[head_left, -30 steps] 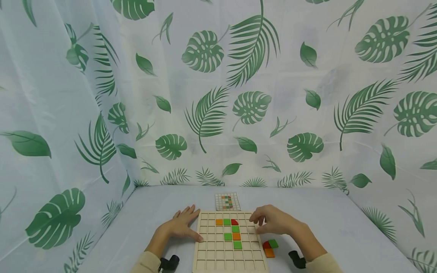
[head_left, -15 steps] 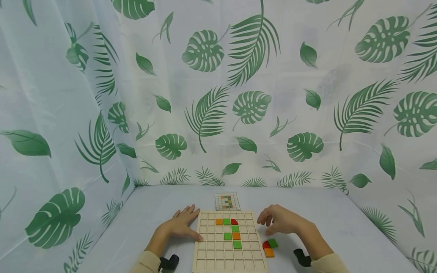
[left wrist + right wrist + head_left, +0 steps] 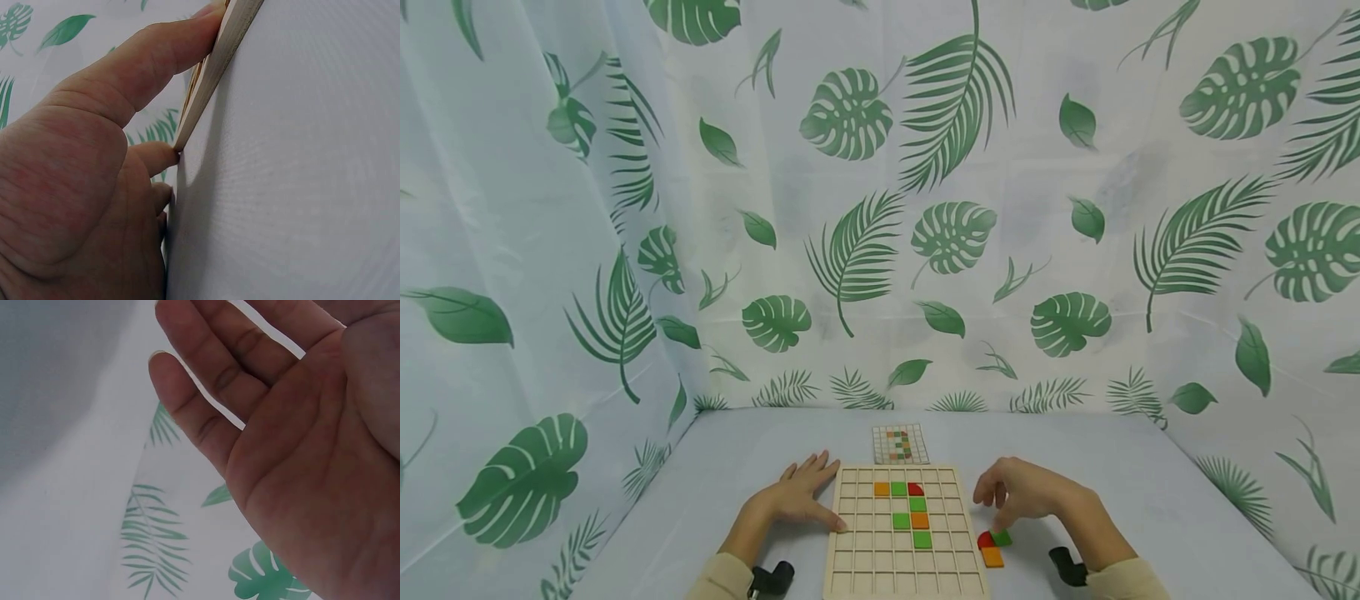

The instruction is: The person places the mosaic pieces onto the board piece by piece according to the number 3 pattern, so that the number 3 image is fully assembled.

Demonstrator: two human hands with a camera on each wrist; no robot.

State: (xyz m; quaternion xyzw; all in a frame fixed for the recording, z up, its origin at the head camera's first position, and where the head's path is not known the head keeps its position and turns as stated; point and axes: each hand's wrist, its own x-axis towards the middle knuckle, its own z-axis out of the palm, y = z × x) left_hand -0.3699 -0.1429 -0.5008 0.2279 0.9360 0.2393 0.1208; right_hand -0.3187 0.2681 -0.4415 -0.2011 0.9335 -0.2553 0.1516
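A wooden grid board [image 3: 867, 561] lies on the table, with orange, green and red pieces set in its upper and middle cells. My left hand [image 3: 797, 493] rests at its left edge, fingers spread, thumb on the rim; the left wrist view shows the thumb [image 3: 144, 65] against the board's side [image 3: 215, 75]. Right of the board, my right hand [image 3: 1026, 490] hovers with bent, relaxed fingers, its thumb tip by a loose green piece [image 3: 1002, 539]. A red piece [image 3: 985, 541] and an orange piece [image 3: 992, 557] adjoin it. The right wrist view shows the palm [image 3: 300, 450], with nothing visibly held.
A small pattern card [image 3: 901, 443] with a coloured grid lies just behind the board. Black wrist devices sit below the left wrist [image 3: 772, 578] and the right wrist [image 3: 1067, 567]. A leaf-patterned curtain [image 3: 880, 250] stands behind and to the left of the table [image 3: 737, 442].
My right hand has moved right, off the board's right edge, and then down to the loose pieces. The left hand and the board have stayed still.
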